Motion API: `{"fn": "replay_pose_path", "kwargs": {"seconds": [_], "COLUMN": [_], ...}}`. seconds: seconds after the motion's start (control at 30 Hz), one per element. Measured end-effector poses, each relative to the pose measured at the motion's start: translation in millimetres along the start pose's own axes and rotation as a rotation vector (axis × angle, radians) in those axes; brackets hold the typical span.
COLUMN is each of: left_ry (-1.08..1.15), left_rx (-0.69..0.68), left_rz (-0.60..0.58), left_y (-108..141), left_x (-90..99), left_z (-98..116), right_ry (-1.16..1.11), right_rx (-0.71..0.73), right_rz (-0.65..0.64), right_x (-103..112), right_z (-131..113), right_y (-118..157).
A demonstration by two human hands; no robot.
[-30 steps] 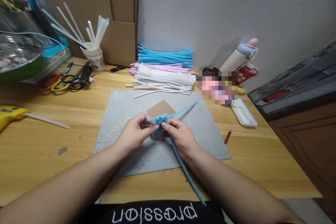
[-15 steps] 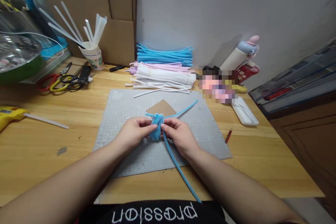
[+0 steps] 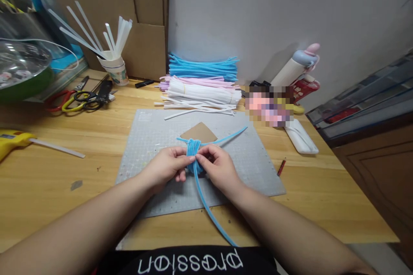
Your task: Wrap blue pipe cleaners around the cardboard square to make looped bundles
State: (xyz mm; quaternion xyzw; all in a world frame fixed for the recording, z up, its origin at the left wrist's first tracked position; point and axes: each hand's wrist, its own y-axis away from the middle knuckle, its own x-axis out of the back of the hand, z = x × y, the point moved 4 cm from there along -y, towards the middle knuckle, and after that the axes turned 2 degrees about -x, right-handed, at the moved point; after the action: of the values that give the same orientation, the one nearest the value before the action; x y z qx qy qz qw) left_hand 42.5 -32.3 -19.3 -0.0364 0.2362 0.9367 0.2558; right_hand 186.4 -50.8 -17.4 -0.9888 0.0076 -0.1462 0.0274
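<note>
A blue pipe-cleaner coil (image 3: 192,148), wound in several turns, is held above the grey cutting mat (image 3: 155,197). My left hand (image 3: 171,162) pinches its left side with the thumb across the front. From the right, my right hand (image 3: 217,164) grips the coil, thumb and fingertips closed at its front. One long blue tail curves from the front down toward my shirt; another end sticks out to the upper right, and a short one to the left. Just behind lies a brown cardboard piece (image 3: 199,131) on the mat. The fingers partly hide the coil's lower part.
Bundles of blue (image 3: 203,68), pink and white pipe cleaners (image 3: 203,92) lie behind the mat. Scissors (image 3: 69,101), a cup of white sticks (image 3: 112,68) and a yellow glue gun (image 3: 14,139) are at left. A bottle (image 3: 290,68) and white case (image 3: 300,137) stand right.
The long front tail has shifted left, toward the middle of the coil. My right fingertips have moved slightly left with it, and the coil has turned a little.
</note>
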Motion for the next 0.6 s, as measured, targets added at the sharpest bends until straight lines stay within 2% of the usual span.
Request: {"fn": "replay_pose_path", "kwargs": {"seconds": [0.17, 0.33, 0.4, 0.5, 0.6], "left_ry": [0.020, 0.068, 0.047, 0.031, 0.018], "left_rx": [-0.005, -0.027, -0.026, -0.029, -0.018], "left_rz": [0.078, 0.060, 0.030, -0.028, -0.119], "left_y": [-0.9, 1.8, 3.0, 4.3, 5.7], "left_x": [1.6, 5.6, 6.2, 4.7, 0.4], "left_z": [1.4, 7.9, 8.6, 7.4, 6.0], "right_ry": [-0.106, -0.471, -0.600, -0.737, -0.736], "right_rx": [0.001, -0.236, -0.328, -0.492, -0.539], "right_rz": [-0.022, -0.023, -0.111, -0.321, -0.366], "right_x": [-4.4, -4.1, -7.0, -15.4, -17.9], "right_z": [-6.5, -4.0, -3.0, -0.2, 2.5], "right_y": [4.0, 7.2, 7.8, 10.1, 10.7]}}
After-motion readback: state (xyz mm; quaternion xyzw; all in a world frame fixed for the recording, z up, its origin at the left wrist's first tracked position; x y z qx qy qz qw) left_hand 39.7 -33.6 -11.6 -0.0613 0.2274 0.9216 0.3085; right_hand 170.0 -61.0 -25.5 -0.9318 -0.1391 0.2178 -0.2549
